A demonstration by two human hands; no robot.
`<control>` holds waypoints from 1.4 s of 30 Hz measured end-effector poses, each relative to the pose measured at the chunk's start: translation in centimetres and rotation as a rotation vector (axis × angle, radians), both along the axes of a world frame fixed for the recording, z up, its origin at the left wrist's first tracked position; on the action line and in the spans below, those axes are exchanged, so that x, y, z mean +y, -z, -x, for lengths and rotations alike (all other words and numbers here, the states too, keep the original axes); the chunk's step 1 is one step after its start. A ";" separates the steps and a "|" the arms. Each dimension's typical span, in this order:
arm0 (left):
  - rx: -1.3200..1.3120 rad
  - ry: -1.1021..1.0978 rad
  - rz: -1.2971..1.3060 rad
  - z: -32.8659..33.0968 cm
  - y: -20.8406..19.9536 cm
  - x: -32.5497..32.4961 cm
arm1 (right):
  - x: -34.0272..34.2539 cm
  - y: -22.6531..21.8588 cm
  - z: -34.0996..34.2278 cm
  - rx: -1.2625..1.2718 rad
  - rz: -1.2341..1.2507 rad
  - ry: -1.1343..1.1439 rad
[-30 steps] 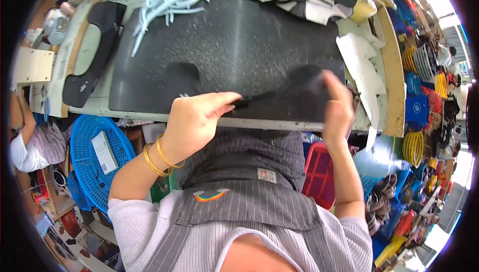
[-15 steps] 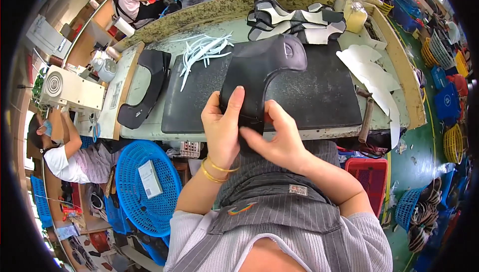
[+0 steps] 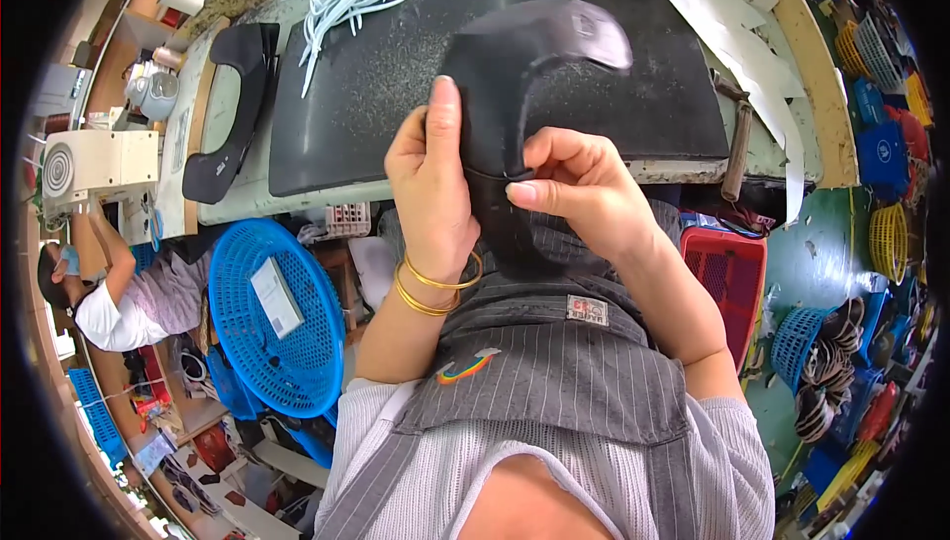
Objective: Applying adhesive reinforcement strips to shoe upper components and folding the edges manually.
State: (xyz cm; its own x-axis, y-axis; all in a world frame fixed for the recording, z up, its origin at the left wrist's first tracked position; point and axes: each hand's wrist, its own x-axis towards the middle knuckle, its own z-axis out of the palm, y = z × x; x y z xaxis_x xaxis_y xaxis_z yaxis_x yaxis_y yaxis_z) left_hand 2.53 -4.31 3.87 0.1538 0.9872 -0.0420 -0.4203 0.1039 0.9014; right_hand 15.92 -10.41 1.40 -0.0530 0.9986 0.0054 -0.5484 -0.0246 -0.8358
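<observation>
A black, curved shoe upper piece (image 3: 487, 75) is held up in front of me, above the near edge of the bench. Its far end bends to the right and looks glossy and slightly blurred; the near end hangs down against my apron. My left hand (image 3: 431, 189) grips its left side, thumb pointing up along the surface and fingers behind. With thumb and forefinger, my right hand (image 3: 586, 184) pinches the right edge, near a seam across the middle.
On the bench lie a black work mat (image 3: 381, 75), pale blue strips (image 3: 351, 3), another black upper (image 3: 230, 109), a hammer (image 3: 737, 139) and white sheet material (image 3: 737, 65). A blue basket (image 3: 272, 342) stands left, a red crate (image 3: 727, 278) right. Someone sits at a sewing machine (image 3: 99, 166).
My view has tipped lower, so the bench sits higher in it. The right hand has gone from reaching beneath the upper to pinching its edge, and the upper's near end shows more.
</observation>
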 end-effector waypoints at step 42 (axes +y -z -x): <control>0.542 0.089 -0.521 2.1 4.7 0.7 | 2.1 -0.8 -3.4 0.301 -0.035 0.836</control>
